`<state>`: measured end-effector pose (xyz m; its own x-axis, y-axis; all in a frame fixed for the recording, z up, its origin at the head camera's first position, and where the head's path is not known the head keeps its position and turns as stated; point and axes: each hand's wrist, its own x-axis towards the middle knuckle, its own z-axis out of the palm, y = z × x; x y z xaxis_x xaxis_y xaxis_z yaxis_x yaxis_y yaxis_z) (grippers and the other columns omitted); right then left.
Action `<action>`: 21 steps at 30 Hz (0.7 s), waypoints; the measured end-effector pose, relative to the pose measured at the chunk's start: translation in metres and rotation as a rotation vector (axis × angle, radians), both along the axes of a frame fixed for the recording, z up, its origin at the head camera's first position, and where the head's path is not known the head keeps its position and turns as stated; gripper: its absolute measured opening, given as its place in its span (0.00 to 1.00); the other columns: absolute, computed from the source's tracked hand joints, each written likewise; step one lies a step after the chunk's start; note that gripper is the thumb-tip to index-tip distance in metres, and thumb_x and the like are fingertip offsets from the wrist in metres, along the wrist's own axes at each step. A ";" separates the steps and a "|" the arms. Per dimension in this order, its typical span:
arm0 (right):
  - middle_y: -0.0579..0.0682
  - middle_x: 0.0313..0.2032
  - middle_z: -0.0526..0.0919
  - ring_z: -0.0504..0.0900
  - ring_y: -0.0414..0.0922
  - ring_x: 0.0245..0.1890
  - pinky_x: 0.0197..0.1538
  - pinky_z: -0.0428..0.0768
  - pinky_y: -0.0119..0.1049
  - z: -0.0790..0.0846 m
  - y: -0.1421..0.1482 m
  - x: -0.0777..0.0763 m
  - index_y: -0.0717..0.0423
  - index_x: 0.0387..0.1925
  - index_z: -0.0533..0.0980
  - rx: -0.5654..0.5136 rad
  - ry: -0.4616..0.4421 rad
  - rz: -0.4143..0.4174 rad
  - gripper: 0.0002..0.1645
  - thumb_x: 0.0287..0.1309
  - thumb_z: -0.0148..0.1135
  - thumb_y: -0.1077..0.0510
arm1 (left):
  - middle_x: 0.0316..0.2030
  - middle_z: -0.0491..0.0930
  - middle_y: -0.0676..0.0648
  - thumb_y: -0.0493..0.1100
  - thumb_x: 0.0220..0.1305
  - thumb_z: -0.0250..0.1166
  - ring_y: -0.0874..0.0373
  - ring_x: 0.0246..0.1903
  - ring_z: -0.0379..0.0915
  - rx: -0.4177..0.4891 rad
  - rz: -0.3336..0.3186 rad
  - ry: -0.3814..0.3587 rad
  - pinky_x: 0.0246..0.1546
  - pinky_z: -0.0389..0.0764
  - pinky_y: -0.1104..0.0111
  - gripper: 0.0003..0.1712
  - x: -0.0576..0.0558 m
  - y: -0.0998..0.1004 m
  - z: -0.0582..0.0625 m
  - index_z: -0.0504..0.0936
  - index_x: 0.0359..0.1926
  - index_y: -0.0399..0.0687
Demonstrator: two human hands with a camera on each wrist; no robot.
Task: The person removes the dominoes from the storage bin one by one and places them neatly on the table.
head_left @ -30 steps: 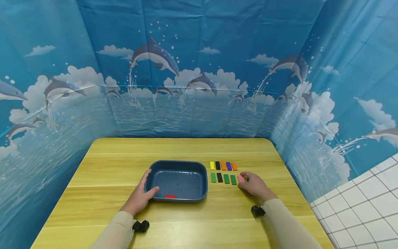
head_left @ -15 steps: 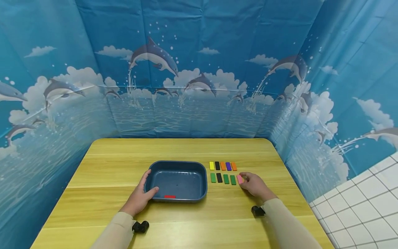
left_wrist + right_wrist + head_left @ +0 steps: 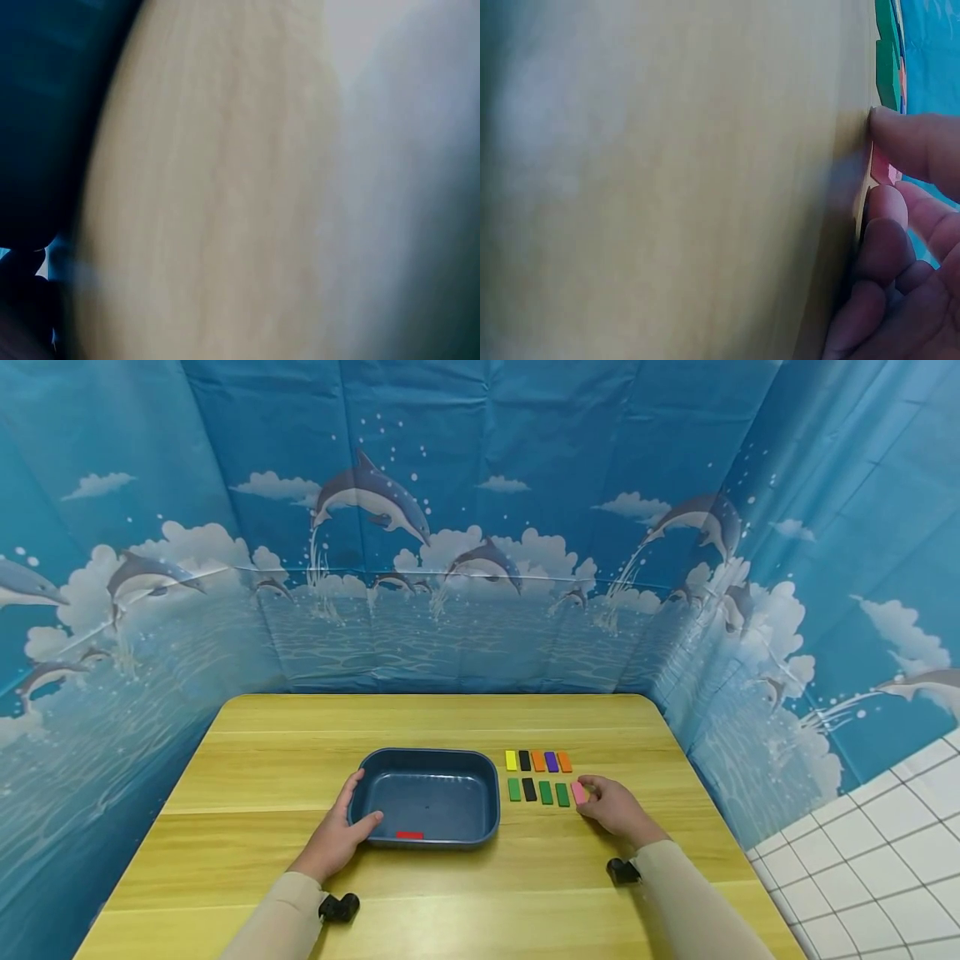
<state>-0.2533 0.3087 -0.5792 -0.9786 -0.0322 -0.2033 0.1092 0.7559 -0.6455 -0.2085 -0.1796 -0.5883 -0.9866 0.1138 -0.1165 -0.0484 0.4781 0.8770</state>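
On the left of a dark blue plastic basin point(image 3: 427, 802), my left hand point(image 3: 333, 835) holds the rim, thumb over the near left corner and fingers along the outer side. A red block point(image 3: 409, 835) lies inside by the near wall. My right hand point(image 3: 617, 806) pinches a pink block point(image 3: 578, 793) between thumb and fingers at the right end of the near row. In the right wrist view the thumb point(image 3: 915, 146) partly covers the pink block point(image 3: 883, 166). Beside it in that row are green blocks point(image 3: 562, 795) and a black block point(image 3: 528, 789).
Behind runs a second row with yellow point(image 3: 511, 761), black point(image 3: 525, 761), orange point(image 3: 538, 761) and purple point(image 3: 551, 762) blocks. All rest on a wooden table point(image 3: 480, 902). A dolphin-print curtain point(image 3: 480, 635) stands behind it. The left wrist view is mostly blurred table.
The right thumb and fingers have shifted slightly on the pink block, and more of it shows. The left hand and basin stay in place.
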 end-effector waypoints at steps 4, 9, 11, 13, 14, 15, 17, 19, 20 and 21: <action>0.49 0.25 0.74 0.70 0.44 0.20 0.24 0.69 0.36 -0.001 0.000 0.000 0.55 0.61 0.67 0.009 -0.002 -0.001 0.33 0.54 0.64 0.55 | 0.73 0.39 0.53 0.63 0.59 0.59 0.40 0.70 0.40 0.002 0.001 0.001 0.60 0.52 0.35 0.44 0.001 0.000 0.001 0.40 0.67 0.85; 0.49 0.25 0.74 0.70 0.44 0.20 0.24 0.69 0.35 -0.002 0.000 -0.001 0.53 0.60 0.68 0.022 -0.001 -0.009 0.32 0.53 0.65 0.53 | 0.73 0.39 0.53 0.63 0.59 0.59 0.40 0.70 0.40 0.001 0.004 -0.004 0.60 0.51 0.35 0.44 0.002 0.001 0.003 0.40 0.67 0.85; 0.49 0.25 0.74 0.70 0.44 0.20 0.24 0.69 0.35 -0.002 0.000 0.000 0.52 0.60 0.69 0.023 -0.003 -0.017 0.32 0.53 0.65 0.52 | 0.73 0.39 0.53 0.63 0.59 0.59 0.40 0.70 0.40 -0.001 0.006 -0.006 0.60 0.51 0.35 0.44 0.002 0.001 0.004 0.40 0.67 0.85; 0.49 0.25 0.74 0.70 0.44 0.20 0.24 0.69 0.35 -0.002 0.000 0.000 0.52 0.60 0.68 0.028 0.000 -0.010 0.32 0.54 0.65 0.52 | 0.73 0.39 0.54 0.63 0.59 0.59 0.40 0.70 0.41 -0.003 0.007 -0.007 0.60 0.52 0.35 0.44 0.002 0.001 0.003 0.40 0.67 0.85; 0.49 0.25 0.74 0.70 0.44 0.20 0.24 0.69 0.35 -0.002 0.000 0.000 0.52 0.60 0.68 0.030 0.001 -0.009 0.32 0.54 0.65 0.52 | 0.73 0.40 0.54 0.63 0.59 0.59 0.40 0.70 0.41 -0.003 0.009 -0.006 0.60 0.52 0.35 0.44 0.002 0.001 0.003 0.40 0.67 0.85; 0.49 0.25 0.74 0.70 0.44 0.21 0.24 0.69 0.35 -0.002 0.000 0.000 0.52 0.60 0.69 0.030 0.001 -0.012 0.32 0.54 0.65 0.52 | 0.73 0.40 0.54 0.63 0.59 0.59 0.40 0.70 0.41 -0.003 0.010 -0.005 0.60 0.52 0.36 0.44 0.002 0.001 0.003 0.40 0.67 0.85; 0.49 0.26 0.74 0.70 0.44 0.21 0.25 0.69 0.35 -0.001 0.000 0.000 0.52 0.60 0.69 0.028 -0.001 -0.013 0.32 0.54 0.65 0.52 | 0.73 0.40 0.54 0.63 0.59 0.59 0.40 0.70 0.41 -0.003 0.010 -0.002 0.60 0.52 0.36 0.44 0.002 0.001 0.002 0.40 0.67 0.85; 0.49 0.26 0.73 0.70 0.44 0.21 0.25 0.69 0.35 -0.001 0.000 0.000 0.51 0.60 0.69 0.024 -0.004 -0.014 0.32 0.54 0.65 0.52 | 0.73 0.40 0.53 0.63 0.59 0.59 0.40 0.70 0.41 -0.003 0.009 0.000 0.60 0.52 0.35 0.44 0.001 0.001 0.001 0.40 0.67 0.86; 0.49 0.26 0.73 0.70 0.44 0.21 0.25 0.69 0.35 -0.001 0.000 0.000 0.51 0.60 0.69 0.022 -0.007 -0.014 0.32 0.54 0.65 0.52 | 0.73 0.40 0.53 0.63 0.59 0.59 0.39 0.70 0.41 -0.005 0.009 0.000 0.60 0.52 0.35 0.44 0.001 0.001 0.001 0.40 0.67 0.86; 0.49 0.26 0.73 0.70 0.44 0.22 0.25 0.69 0.35 -0.001 -0.001 -0.001 0.51 0.61 0.68 0.019 -0.010 -0.014 0.32 0.54 0.65 0.51 | 0.73 0.40 0.53 0.63 0.59 0.59 0.39 0.70 0.41 -0.004 0.009 -0.001 0.60 0.52 0.35 0.44 0.001 0.001 0.001 0.40 0.67 0.86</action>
<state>-0.2542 0.3082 -0.5801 -0.9769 -0.0149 -0.2132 0.1258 0.7664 -0.6299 -0.2074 -0.1790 -0.5874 -0.9875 0.1043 -0.1179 -0.0537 0.4813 0.8749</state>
